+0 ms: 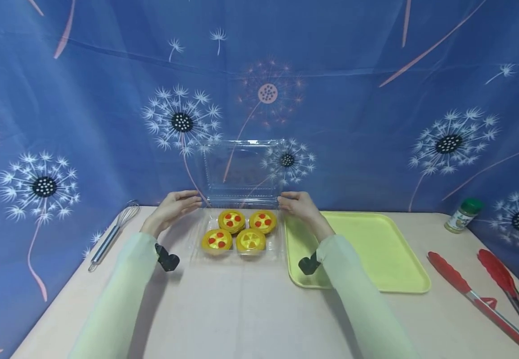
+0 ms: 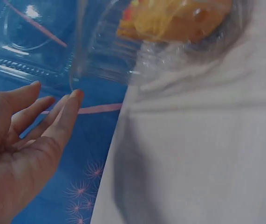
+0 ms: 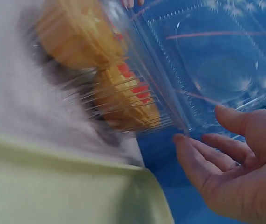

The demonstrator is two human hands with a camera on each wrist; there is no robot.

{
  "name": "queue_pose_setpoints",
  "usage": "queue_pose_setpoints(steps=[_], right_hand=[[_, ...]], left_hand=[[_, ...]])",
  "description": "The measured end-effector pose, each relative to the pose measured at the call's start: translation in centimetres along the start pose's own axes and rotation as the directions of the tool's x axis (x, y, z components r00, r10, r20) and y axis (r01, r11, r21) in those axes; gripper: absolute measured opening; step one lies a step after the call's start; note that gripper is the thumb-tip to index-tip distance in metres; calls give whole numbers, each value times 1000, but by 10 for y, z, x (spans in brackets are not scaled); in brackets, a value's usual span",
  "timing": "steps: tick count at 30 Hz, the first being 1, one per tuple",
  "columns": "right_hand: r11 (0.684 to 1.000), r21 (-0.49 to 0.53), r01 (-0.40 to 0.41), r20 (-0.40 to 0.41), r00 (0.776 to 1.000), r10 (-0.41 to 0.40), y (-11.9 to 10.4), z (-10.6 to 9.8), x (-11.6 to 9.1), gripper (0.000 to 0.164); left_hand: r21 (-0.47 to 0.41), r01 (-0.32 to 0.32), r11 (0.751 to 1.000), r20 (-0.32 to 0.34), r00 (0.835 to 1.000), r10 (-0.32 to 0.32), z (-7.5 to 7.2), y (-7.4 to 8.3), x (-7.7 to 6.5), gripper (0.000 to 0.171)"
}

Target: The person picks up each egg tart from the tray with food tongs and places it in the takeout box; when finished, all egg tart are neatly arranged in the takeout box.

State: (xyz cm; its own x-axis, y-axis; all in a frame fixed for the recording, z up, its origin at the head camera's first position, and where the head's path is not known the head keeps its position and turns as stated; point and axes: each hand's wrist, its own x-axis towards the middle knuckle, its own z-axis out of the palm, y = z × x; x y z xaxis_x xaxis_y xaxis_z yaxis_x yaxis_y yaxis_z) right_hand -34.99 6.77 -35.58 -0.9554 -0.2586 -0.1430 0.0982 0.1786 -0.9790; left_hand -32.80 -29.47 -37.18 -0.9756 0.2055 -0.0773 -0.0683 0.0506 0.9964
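Note:
A clear plastic clamshell box (image 1: 243, 204) stands with its lid (image 1: 242, 169) raised upright against the cloth backdrop. In its base sit several yellow tarts (image 1: 251, 241), most topped with red pieces and one with yellow wedges. My left hand (image 1: 176, 207) is at the left end of the hinge, its nearly straight fingertips touching the plastic edge. At the opposite end, my right hand (image 1: 301, 205) touches the hinge corner with its fingertips. In both wrist views the thumb stays apart from the fingers.
A yellow tray (image 1: 367, 249) lies right of the box, under my right forearm. A whisk (image 1: 113, 234) rests at the far left. To the right are a green-capped jar (image 1: 463, 215) and two red-tipped tongs (image 1: 449, 271). A blue dandelion-print cloth (image 1: 353, 124) hangs behind.

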Motion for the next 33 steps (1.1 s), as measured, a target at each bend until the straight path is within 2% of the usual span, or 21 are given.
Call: queue_pose_setpoints(steps=[4,6,11,16,21,25,28,33], right_hand=[[990,133,-44,-31,998,49,0,1,14,47],[983,178,-52,-41,997,60,2,1,18,44],[969,245,-37,-61,997,53,10,5,26,39],[968,246,-40,-56,997,55,19,9,27,36],[968,248,-27,-77,996,47,21,10,29,34],[978,207,4,-123,992,22,17,8,33,30],[985,175,-5,-124,992,27,15,6,35,30],[977,210,-47,-101,993,69,15,4,38,31]], left_hand=[[23,-12,1000,40,999,11,3,2,8,51],[43,-18,999,39,999,16,4,0,11,51],[77,-30,997,-14,999,31,6,-8,16,51],[98,-11,995,-58,998,17,7,-15,17,47],[148,-44,988,-101,993,59,10,-15,21,40],[176,-72,982,-120,988,95,12,-13,25,35],[185,-83,979,-116,988,106,13,-13,27,34],[172,-122,978,-106,984,142,14,-15,28,34]])
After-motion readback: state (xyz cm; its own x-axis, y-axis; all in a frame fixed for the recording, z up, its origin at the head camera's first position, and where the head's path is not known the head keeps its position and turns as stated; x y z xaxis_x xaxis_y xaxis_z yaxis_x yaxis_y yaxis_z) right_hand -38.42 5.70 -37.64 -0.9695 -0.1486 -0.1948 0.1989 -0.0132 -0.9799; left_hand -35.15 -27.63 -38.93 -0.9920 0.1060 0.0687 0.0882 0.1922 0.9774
